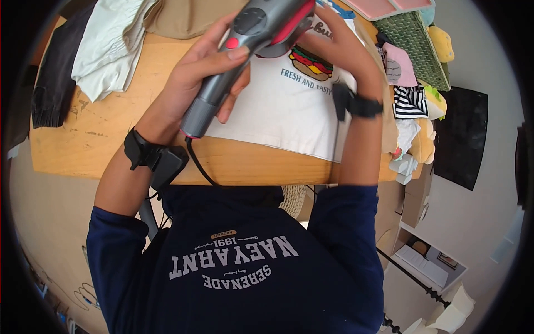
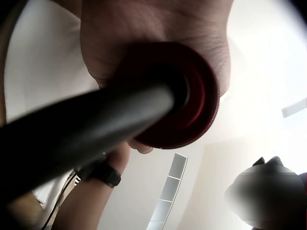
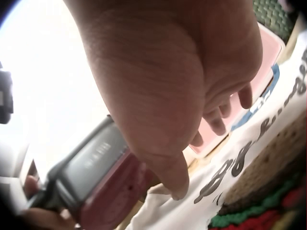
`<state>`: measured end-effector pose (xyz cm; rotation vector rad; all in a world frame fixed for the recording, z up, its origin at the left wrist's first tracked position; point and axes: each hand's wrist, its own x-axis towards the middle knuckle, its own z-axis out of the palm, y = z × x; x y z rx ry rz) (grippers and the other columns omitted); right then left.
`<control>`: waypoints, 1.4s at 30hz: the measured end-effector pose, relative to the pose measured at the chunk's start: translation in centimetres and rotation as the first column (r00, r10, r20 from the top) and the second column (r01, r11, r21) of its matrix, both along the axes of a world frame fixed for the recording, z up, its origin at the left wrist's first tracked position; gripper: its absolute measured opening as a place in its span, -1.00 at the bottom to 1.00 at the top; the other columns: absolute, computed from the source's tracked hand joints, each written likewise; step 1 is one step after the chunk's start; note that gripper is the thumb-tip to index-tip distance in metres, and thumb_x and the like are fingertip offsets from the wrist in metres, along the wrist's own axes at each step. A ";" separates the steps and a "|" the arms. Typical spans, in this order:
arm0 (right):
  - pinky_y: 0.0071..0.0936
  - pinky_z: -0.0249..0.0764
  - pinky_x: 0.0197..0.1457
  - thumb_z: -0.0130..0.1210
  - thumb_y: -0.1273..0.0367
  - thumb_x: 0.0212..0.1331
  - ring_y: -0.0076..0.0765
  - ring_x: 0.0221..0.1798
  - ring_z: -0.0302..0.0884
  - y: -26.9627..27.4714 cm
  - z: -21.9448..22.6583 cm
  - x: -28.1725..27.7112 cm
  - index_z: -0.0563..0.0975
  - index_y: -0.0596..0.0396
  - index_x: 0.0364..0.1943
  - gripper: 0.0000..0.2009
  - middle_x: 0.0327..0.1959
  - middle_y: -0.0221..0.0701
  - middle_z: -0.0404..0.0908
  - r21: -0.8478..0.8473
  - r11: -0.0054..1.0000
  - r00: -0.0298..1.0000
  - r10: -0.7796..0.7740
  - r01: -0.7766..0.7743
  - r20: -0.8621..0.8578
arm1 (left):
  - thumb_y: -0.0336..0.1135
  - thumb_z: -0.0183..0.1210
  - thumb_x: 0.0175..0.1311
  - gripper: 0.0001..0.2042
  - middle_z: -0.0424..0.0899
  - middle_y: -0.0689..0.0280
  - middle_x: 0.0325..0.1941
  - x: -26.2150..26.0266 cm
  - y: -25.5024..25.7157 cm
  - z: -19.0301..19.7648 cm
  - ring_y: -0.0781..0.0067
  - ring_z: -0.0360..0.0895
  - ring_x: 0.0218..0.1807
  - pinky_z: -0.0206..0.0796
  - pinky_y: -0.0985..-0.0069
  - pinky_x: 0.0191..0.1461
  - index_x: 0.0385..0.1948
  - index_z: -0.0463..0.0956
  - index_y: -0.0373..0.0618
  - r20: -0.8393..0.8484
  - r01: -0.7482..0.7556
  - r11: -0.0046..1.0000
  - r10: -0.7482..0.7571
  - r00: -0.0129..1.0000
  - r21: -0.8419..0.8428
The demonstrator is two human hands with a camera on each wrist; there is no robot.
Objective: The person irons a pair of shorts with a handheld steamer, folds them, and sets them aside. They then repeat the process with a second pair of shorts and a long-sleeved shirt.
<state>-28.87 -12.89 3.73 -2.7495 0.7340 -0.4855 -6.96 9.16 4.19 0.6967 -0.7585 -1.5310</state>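
Observation:
In the head view my left hand point(image 1: 203, 78) grips the handle of a grey and pink handheld garment steamer point(image 1: 219, 83), its thumb lying along the handle near a pink button. The steamer is raised above a white T-shirt point(image 1: 267, 119) with a burger picture. From the handle's end runs a black cord point(image 2: 96, 115), large in the left wrist view. My right hand point(image 3: 192, 72) is beside the steamer's head, over the shirt's upper part, fingers extended and thumb pointing down. In the right wrist view the hand overlaps part of the steamer point(image 3: 105, 177).
Folded white trousers point(image 1: 105, 44), dark trousers point(image 1: 58, 72) and a tan garment point(image 1: 181, 16) lie on the wooden table point(image 1: 111, 145) at left. To the right are a green woven basket point(image 1: 414, 44), a pink tray point(image 1: 378, 5) and small clothes, including a striped one point(image 1: 410, 102).

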 end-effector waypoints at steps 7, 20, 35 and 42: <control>-0.53 0.49 -0.09 0.24 0.38 0.32 -0.60 -0.12 0.64 16.8 4.9 -5.1 0.65 0.22 -0.02 -0.76 -0.12 -0.37 0.75 0.643 0.714 0.870 -0.470 0.277 0.147 | -0.29 0.14 0.41 -0.32 0.53 0.16 -0.54 -1.0 0.6 0.0 0.37 0.50 -0.75 0.38 0.52 -0.67 0.51 0.00 -0.05 -0.063 0.159 0.987 -0.157 0.986 0.033; -0.64 0.48 -0.37 0.12 0.22 0.47 -0.58 -0.41 0.64 23.5 -0.2 -0.3 0.52 0.21 -0.16 -0.72 -0.42 -0.41 0.64 0.941 0.327 0.567 -0.760 -0.089 0.318 | -0.22 0.18 0.42 -0.18 0.60 0.26 -0.21 -4.1 2.2 -1.3 0.57 0.55 -0.28 0.35 0.59 -0.18 0.61 -0.17 -0.03 0.327 0.357 0.933 -0.350 0.878 0.040; -0.46 0.15 -0.55 0.20 0.18 0.37 -0.67 -0.61 0.28 22.4 -1.3 -0.8 0.56 0.30 -0.62 -0.53 -0.73 -0.50 0.44 0.946 0.322 0.749 -0.631 0.016 0.202 | -0.03 0.05 0.56 -0.22 0.63 0.29 -0.07 -4.3 2.0 -1.9 0.64 0.49 -0.21 0.36 0.58 -0.09 0.61 -0.20 -0.13 0.543 0.344 0.938 -0.265 0.797 -0.047; -0.42 0.18 -0.55 0.13 0.17 0.39 -0.63 -0.63 0.30 22.2 -1.4 -0.8 0.56 0.33 -0.60 -0.52 -0.75 -0.45 0.44 0.936 0.348 0.747 -0.611 -0.044 0.262 | -0.10 -0.07 0.63 -0.33 0.46 0.19 0.31 -5.1 2.1 -1.6 0.53 0.46 0.15 0.27 0.52 0.30 0.61 -0.15 -0.14 0.538 0.243 0.967 -0.165 0.826 -0.076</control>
